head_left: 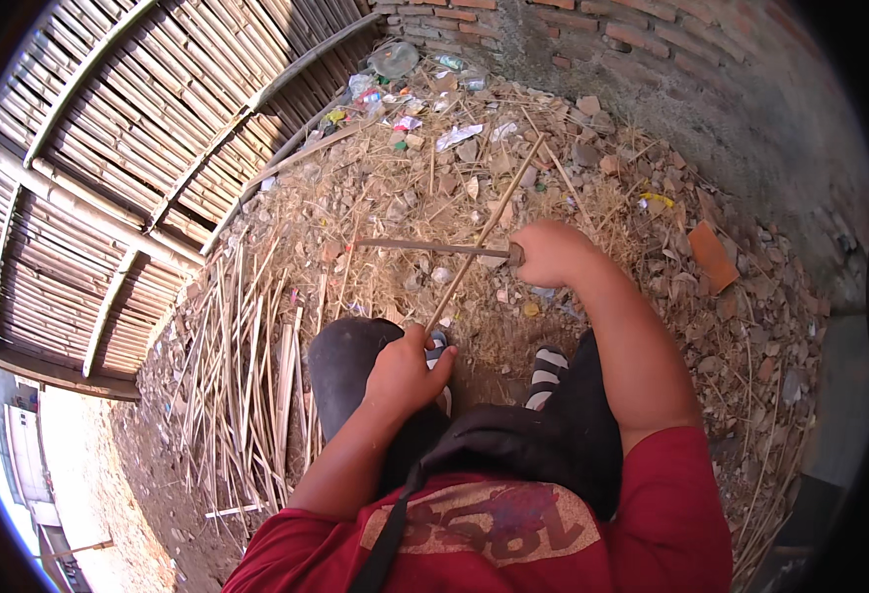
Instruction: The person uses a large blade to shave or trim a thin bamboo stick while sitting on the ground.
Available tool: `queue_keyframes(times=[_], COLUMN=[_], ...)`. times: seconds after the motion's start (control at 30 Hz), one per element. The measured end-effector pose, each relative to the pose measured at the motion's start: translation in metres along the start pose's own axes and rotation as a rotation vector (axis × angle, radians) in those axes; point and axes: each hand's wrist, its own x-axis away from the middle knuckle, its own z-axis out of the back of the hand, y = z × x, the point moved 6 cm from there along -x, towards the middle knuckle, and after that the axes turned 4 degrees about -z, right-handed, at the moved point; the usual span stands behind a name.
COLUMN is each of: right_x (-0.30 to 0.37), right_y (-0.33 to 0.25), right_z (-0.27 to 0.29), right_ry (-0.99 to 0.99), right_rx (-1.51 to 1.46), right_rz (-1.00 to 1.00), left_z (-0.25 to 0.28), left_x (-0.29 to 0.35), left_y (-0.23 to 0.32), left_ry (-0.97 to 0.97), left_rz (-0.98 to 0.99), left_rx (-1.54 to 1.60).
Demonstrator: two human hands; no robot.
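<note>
- Evidently a blade-on-strip job: left hand [407, 368] curled closed round the near end of a thin bamboo strip [501, 203], thumb out to the side.
- Right hand [553, 252] in a full fist on the handle of a long, dark knife [434, 244], blade pointing left.
- Strip slants up and away from the left fist, over the ground [489, 381], far end toward the brick wall [642, 99]. Blade crosses it partway along; whether the edge bites, cannot tell.
- Loose strips [242, 366] lie on the ground's left side, near the foot of the bamboo wall [98, 148]. Litter [459, 136] nearer the corner where the walls meet.
- Judgement on method: strokes best directed outward, toward the strip's free end, never back at the left fist.
- Low blade angle, light even pressure should suit so thin a piece; far end looks unsupported, likely to whip.
- Left knee [343, 361] sits close below the blade tip; worth holding the work well forward of it.
</note>
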Motion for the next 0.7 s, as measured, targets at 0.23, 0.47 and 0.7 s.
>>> queue_keyframes(times=[0.23, 0.47, 0.7], right_x=[-0.021, -0.005, -0.034], right_y=[0.049, 0.024, 0.071], right_z=[0.005, 0.004, -0.015], right_ry=[0.063, -0.002, 0.116], right_rx=[-0.09, -0.091, -0.098], right_rz=[-0.102, -0.001, -0.111], left_z=[-0.002, -0.004, -0.007], left_x=[0.001, 0.002, 0.001], left_y=[0.008, 0.004, 0.007], left_ry=[0.082, 0.079, 0.042], left_rz=[-0.041, -0.057, -0.054], left_rx=[-0.011, 0.006, -0.037])
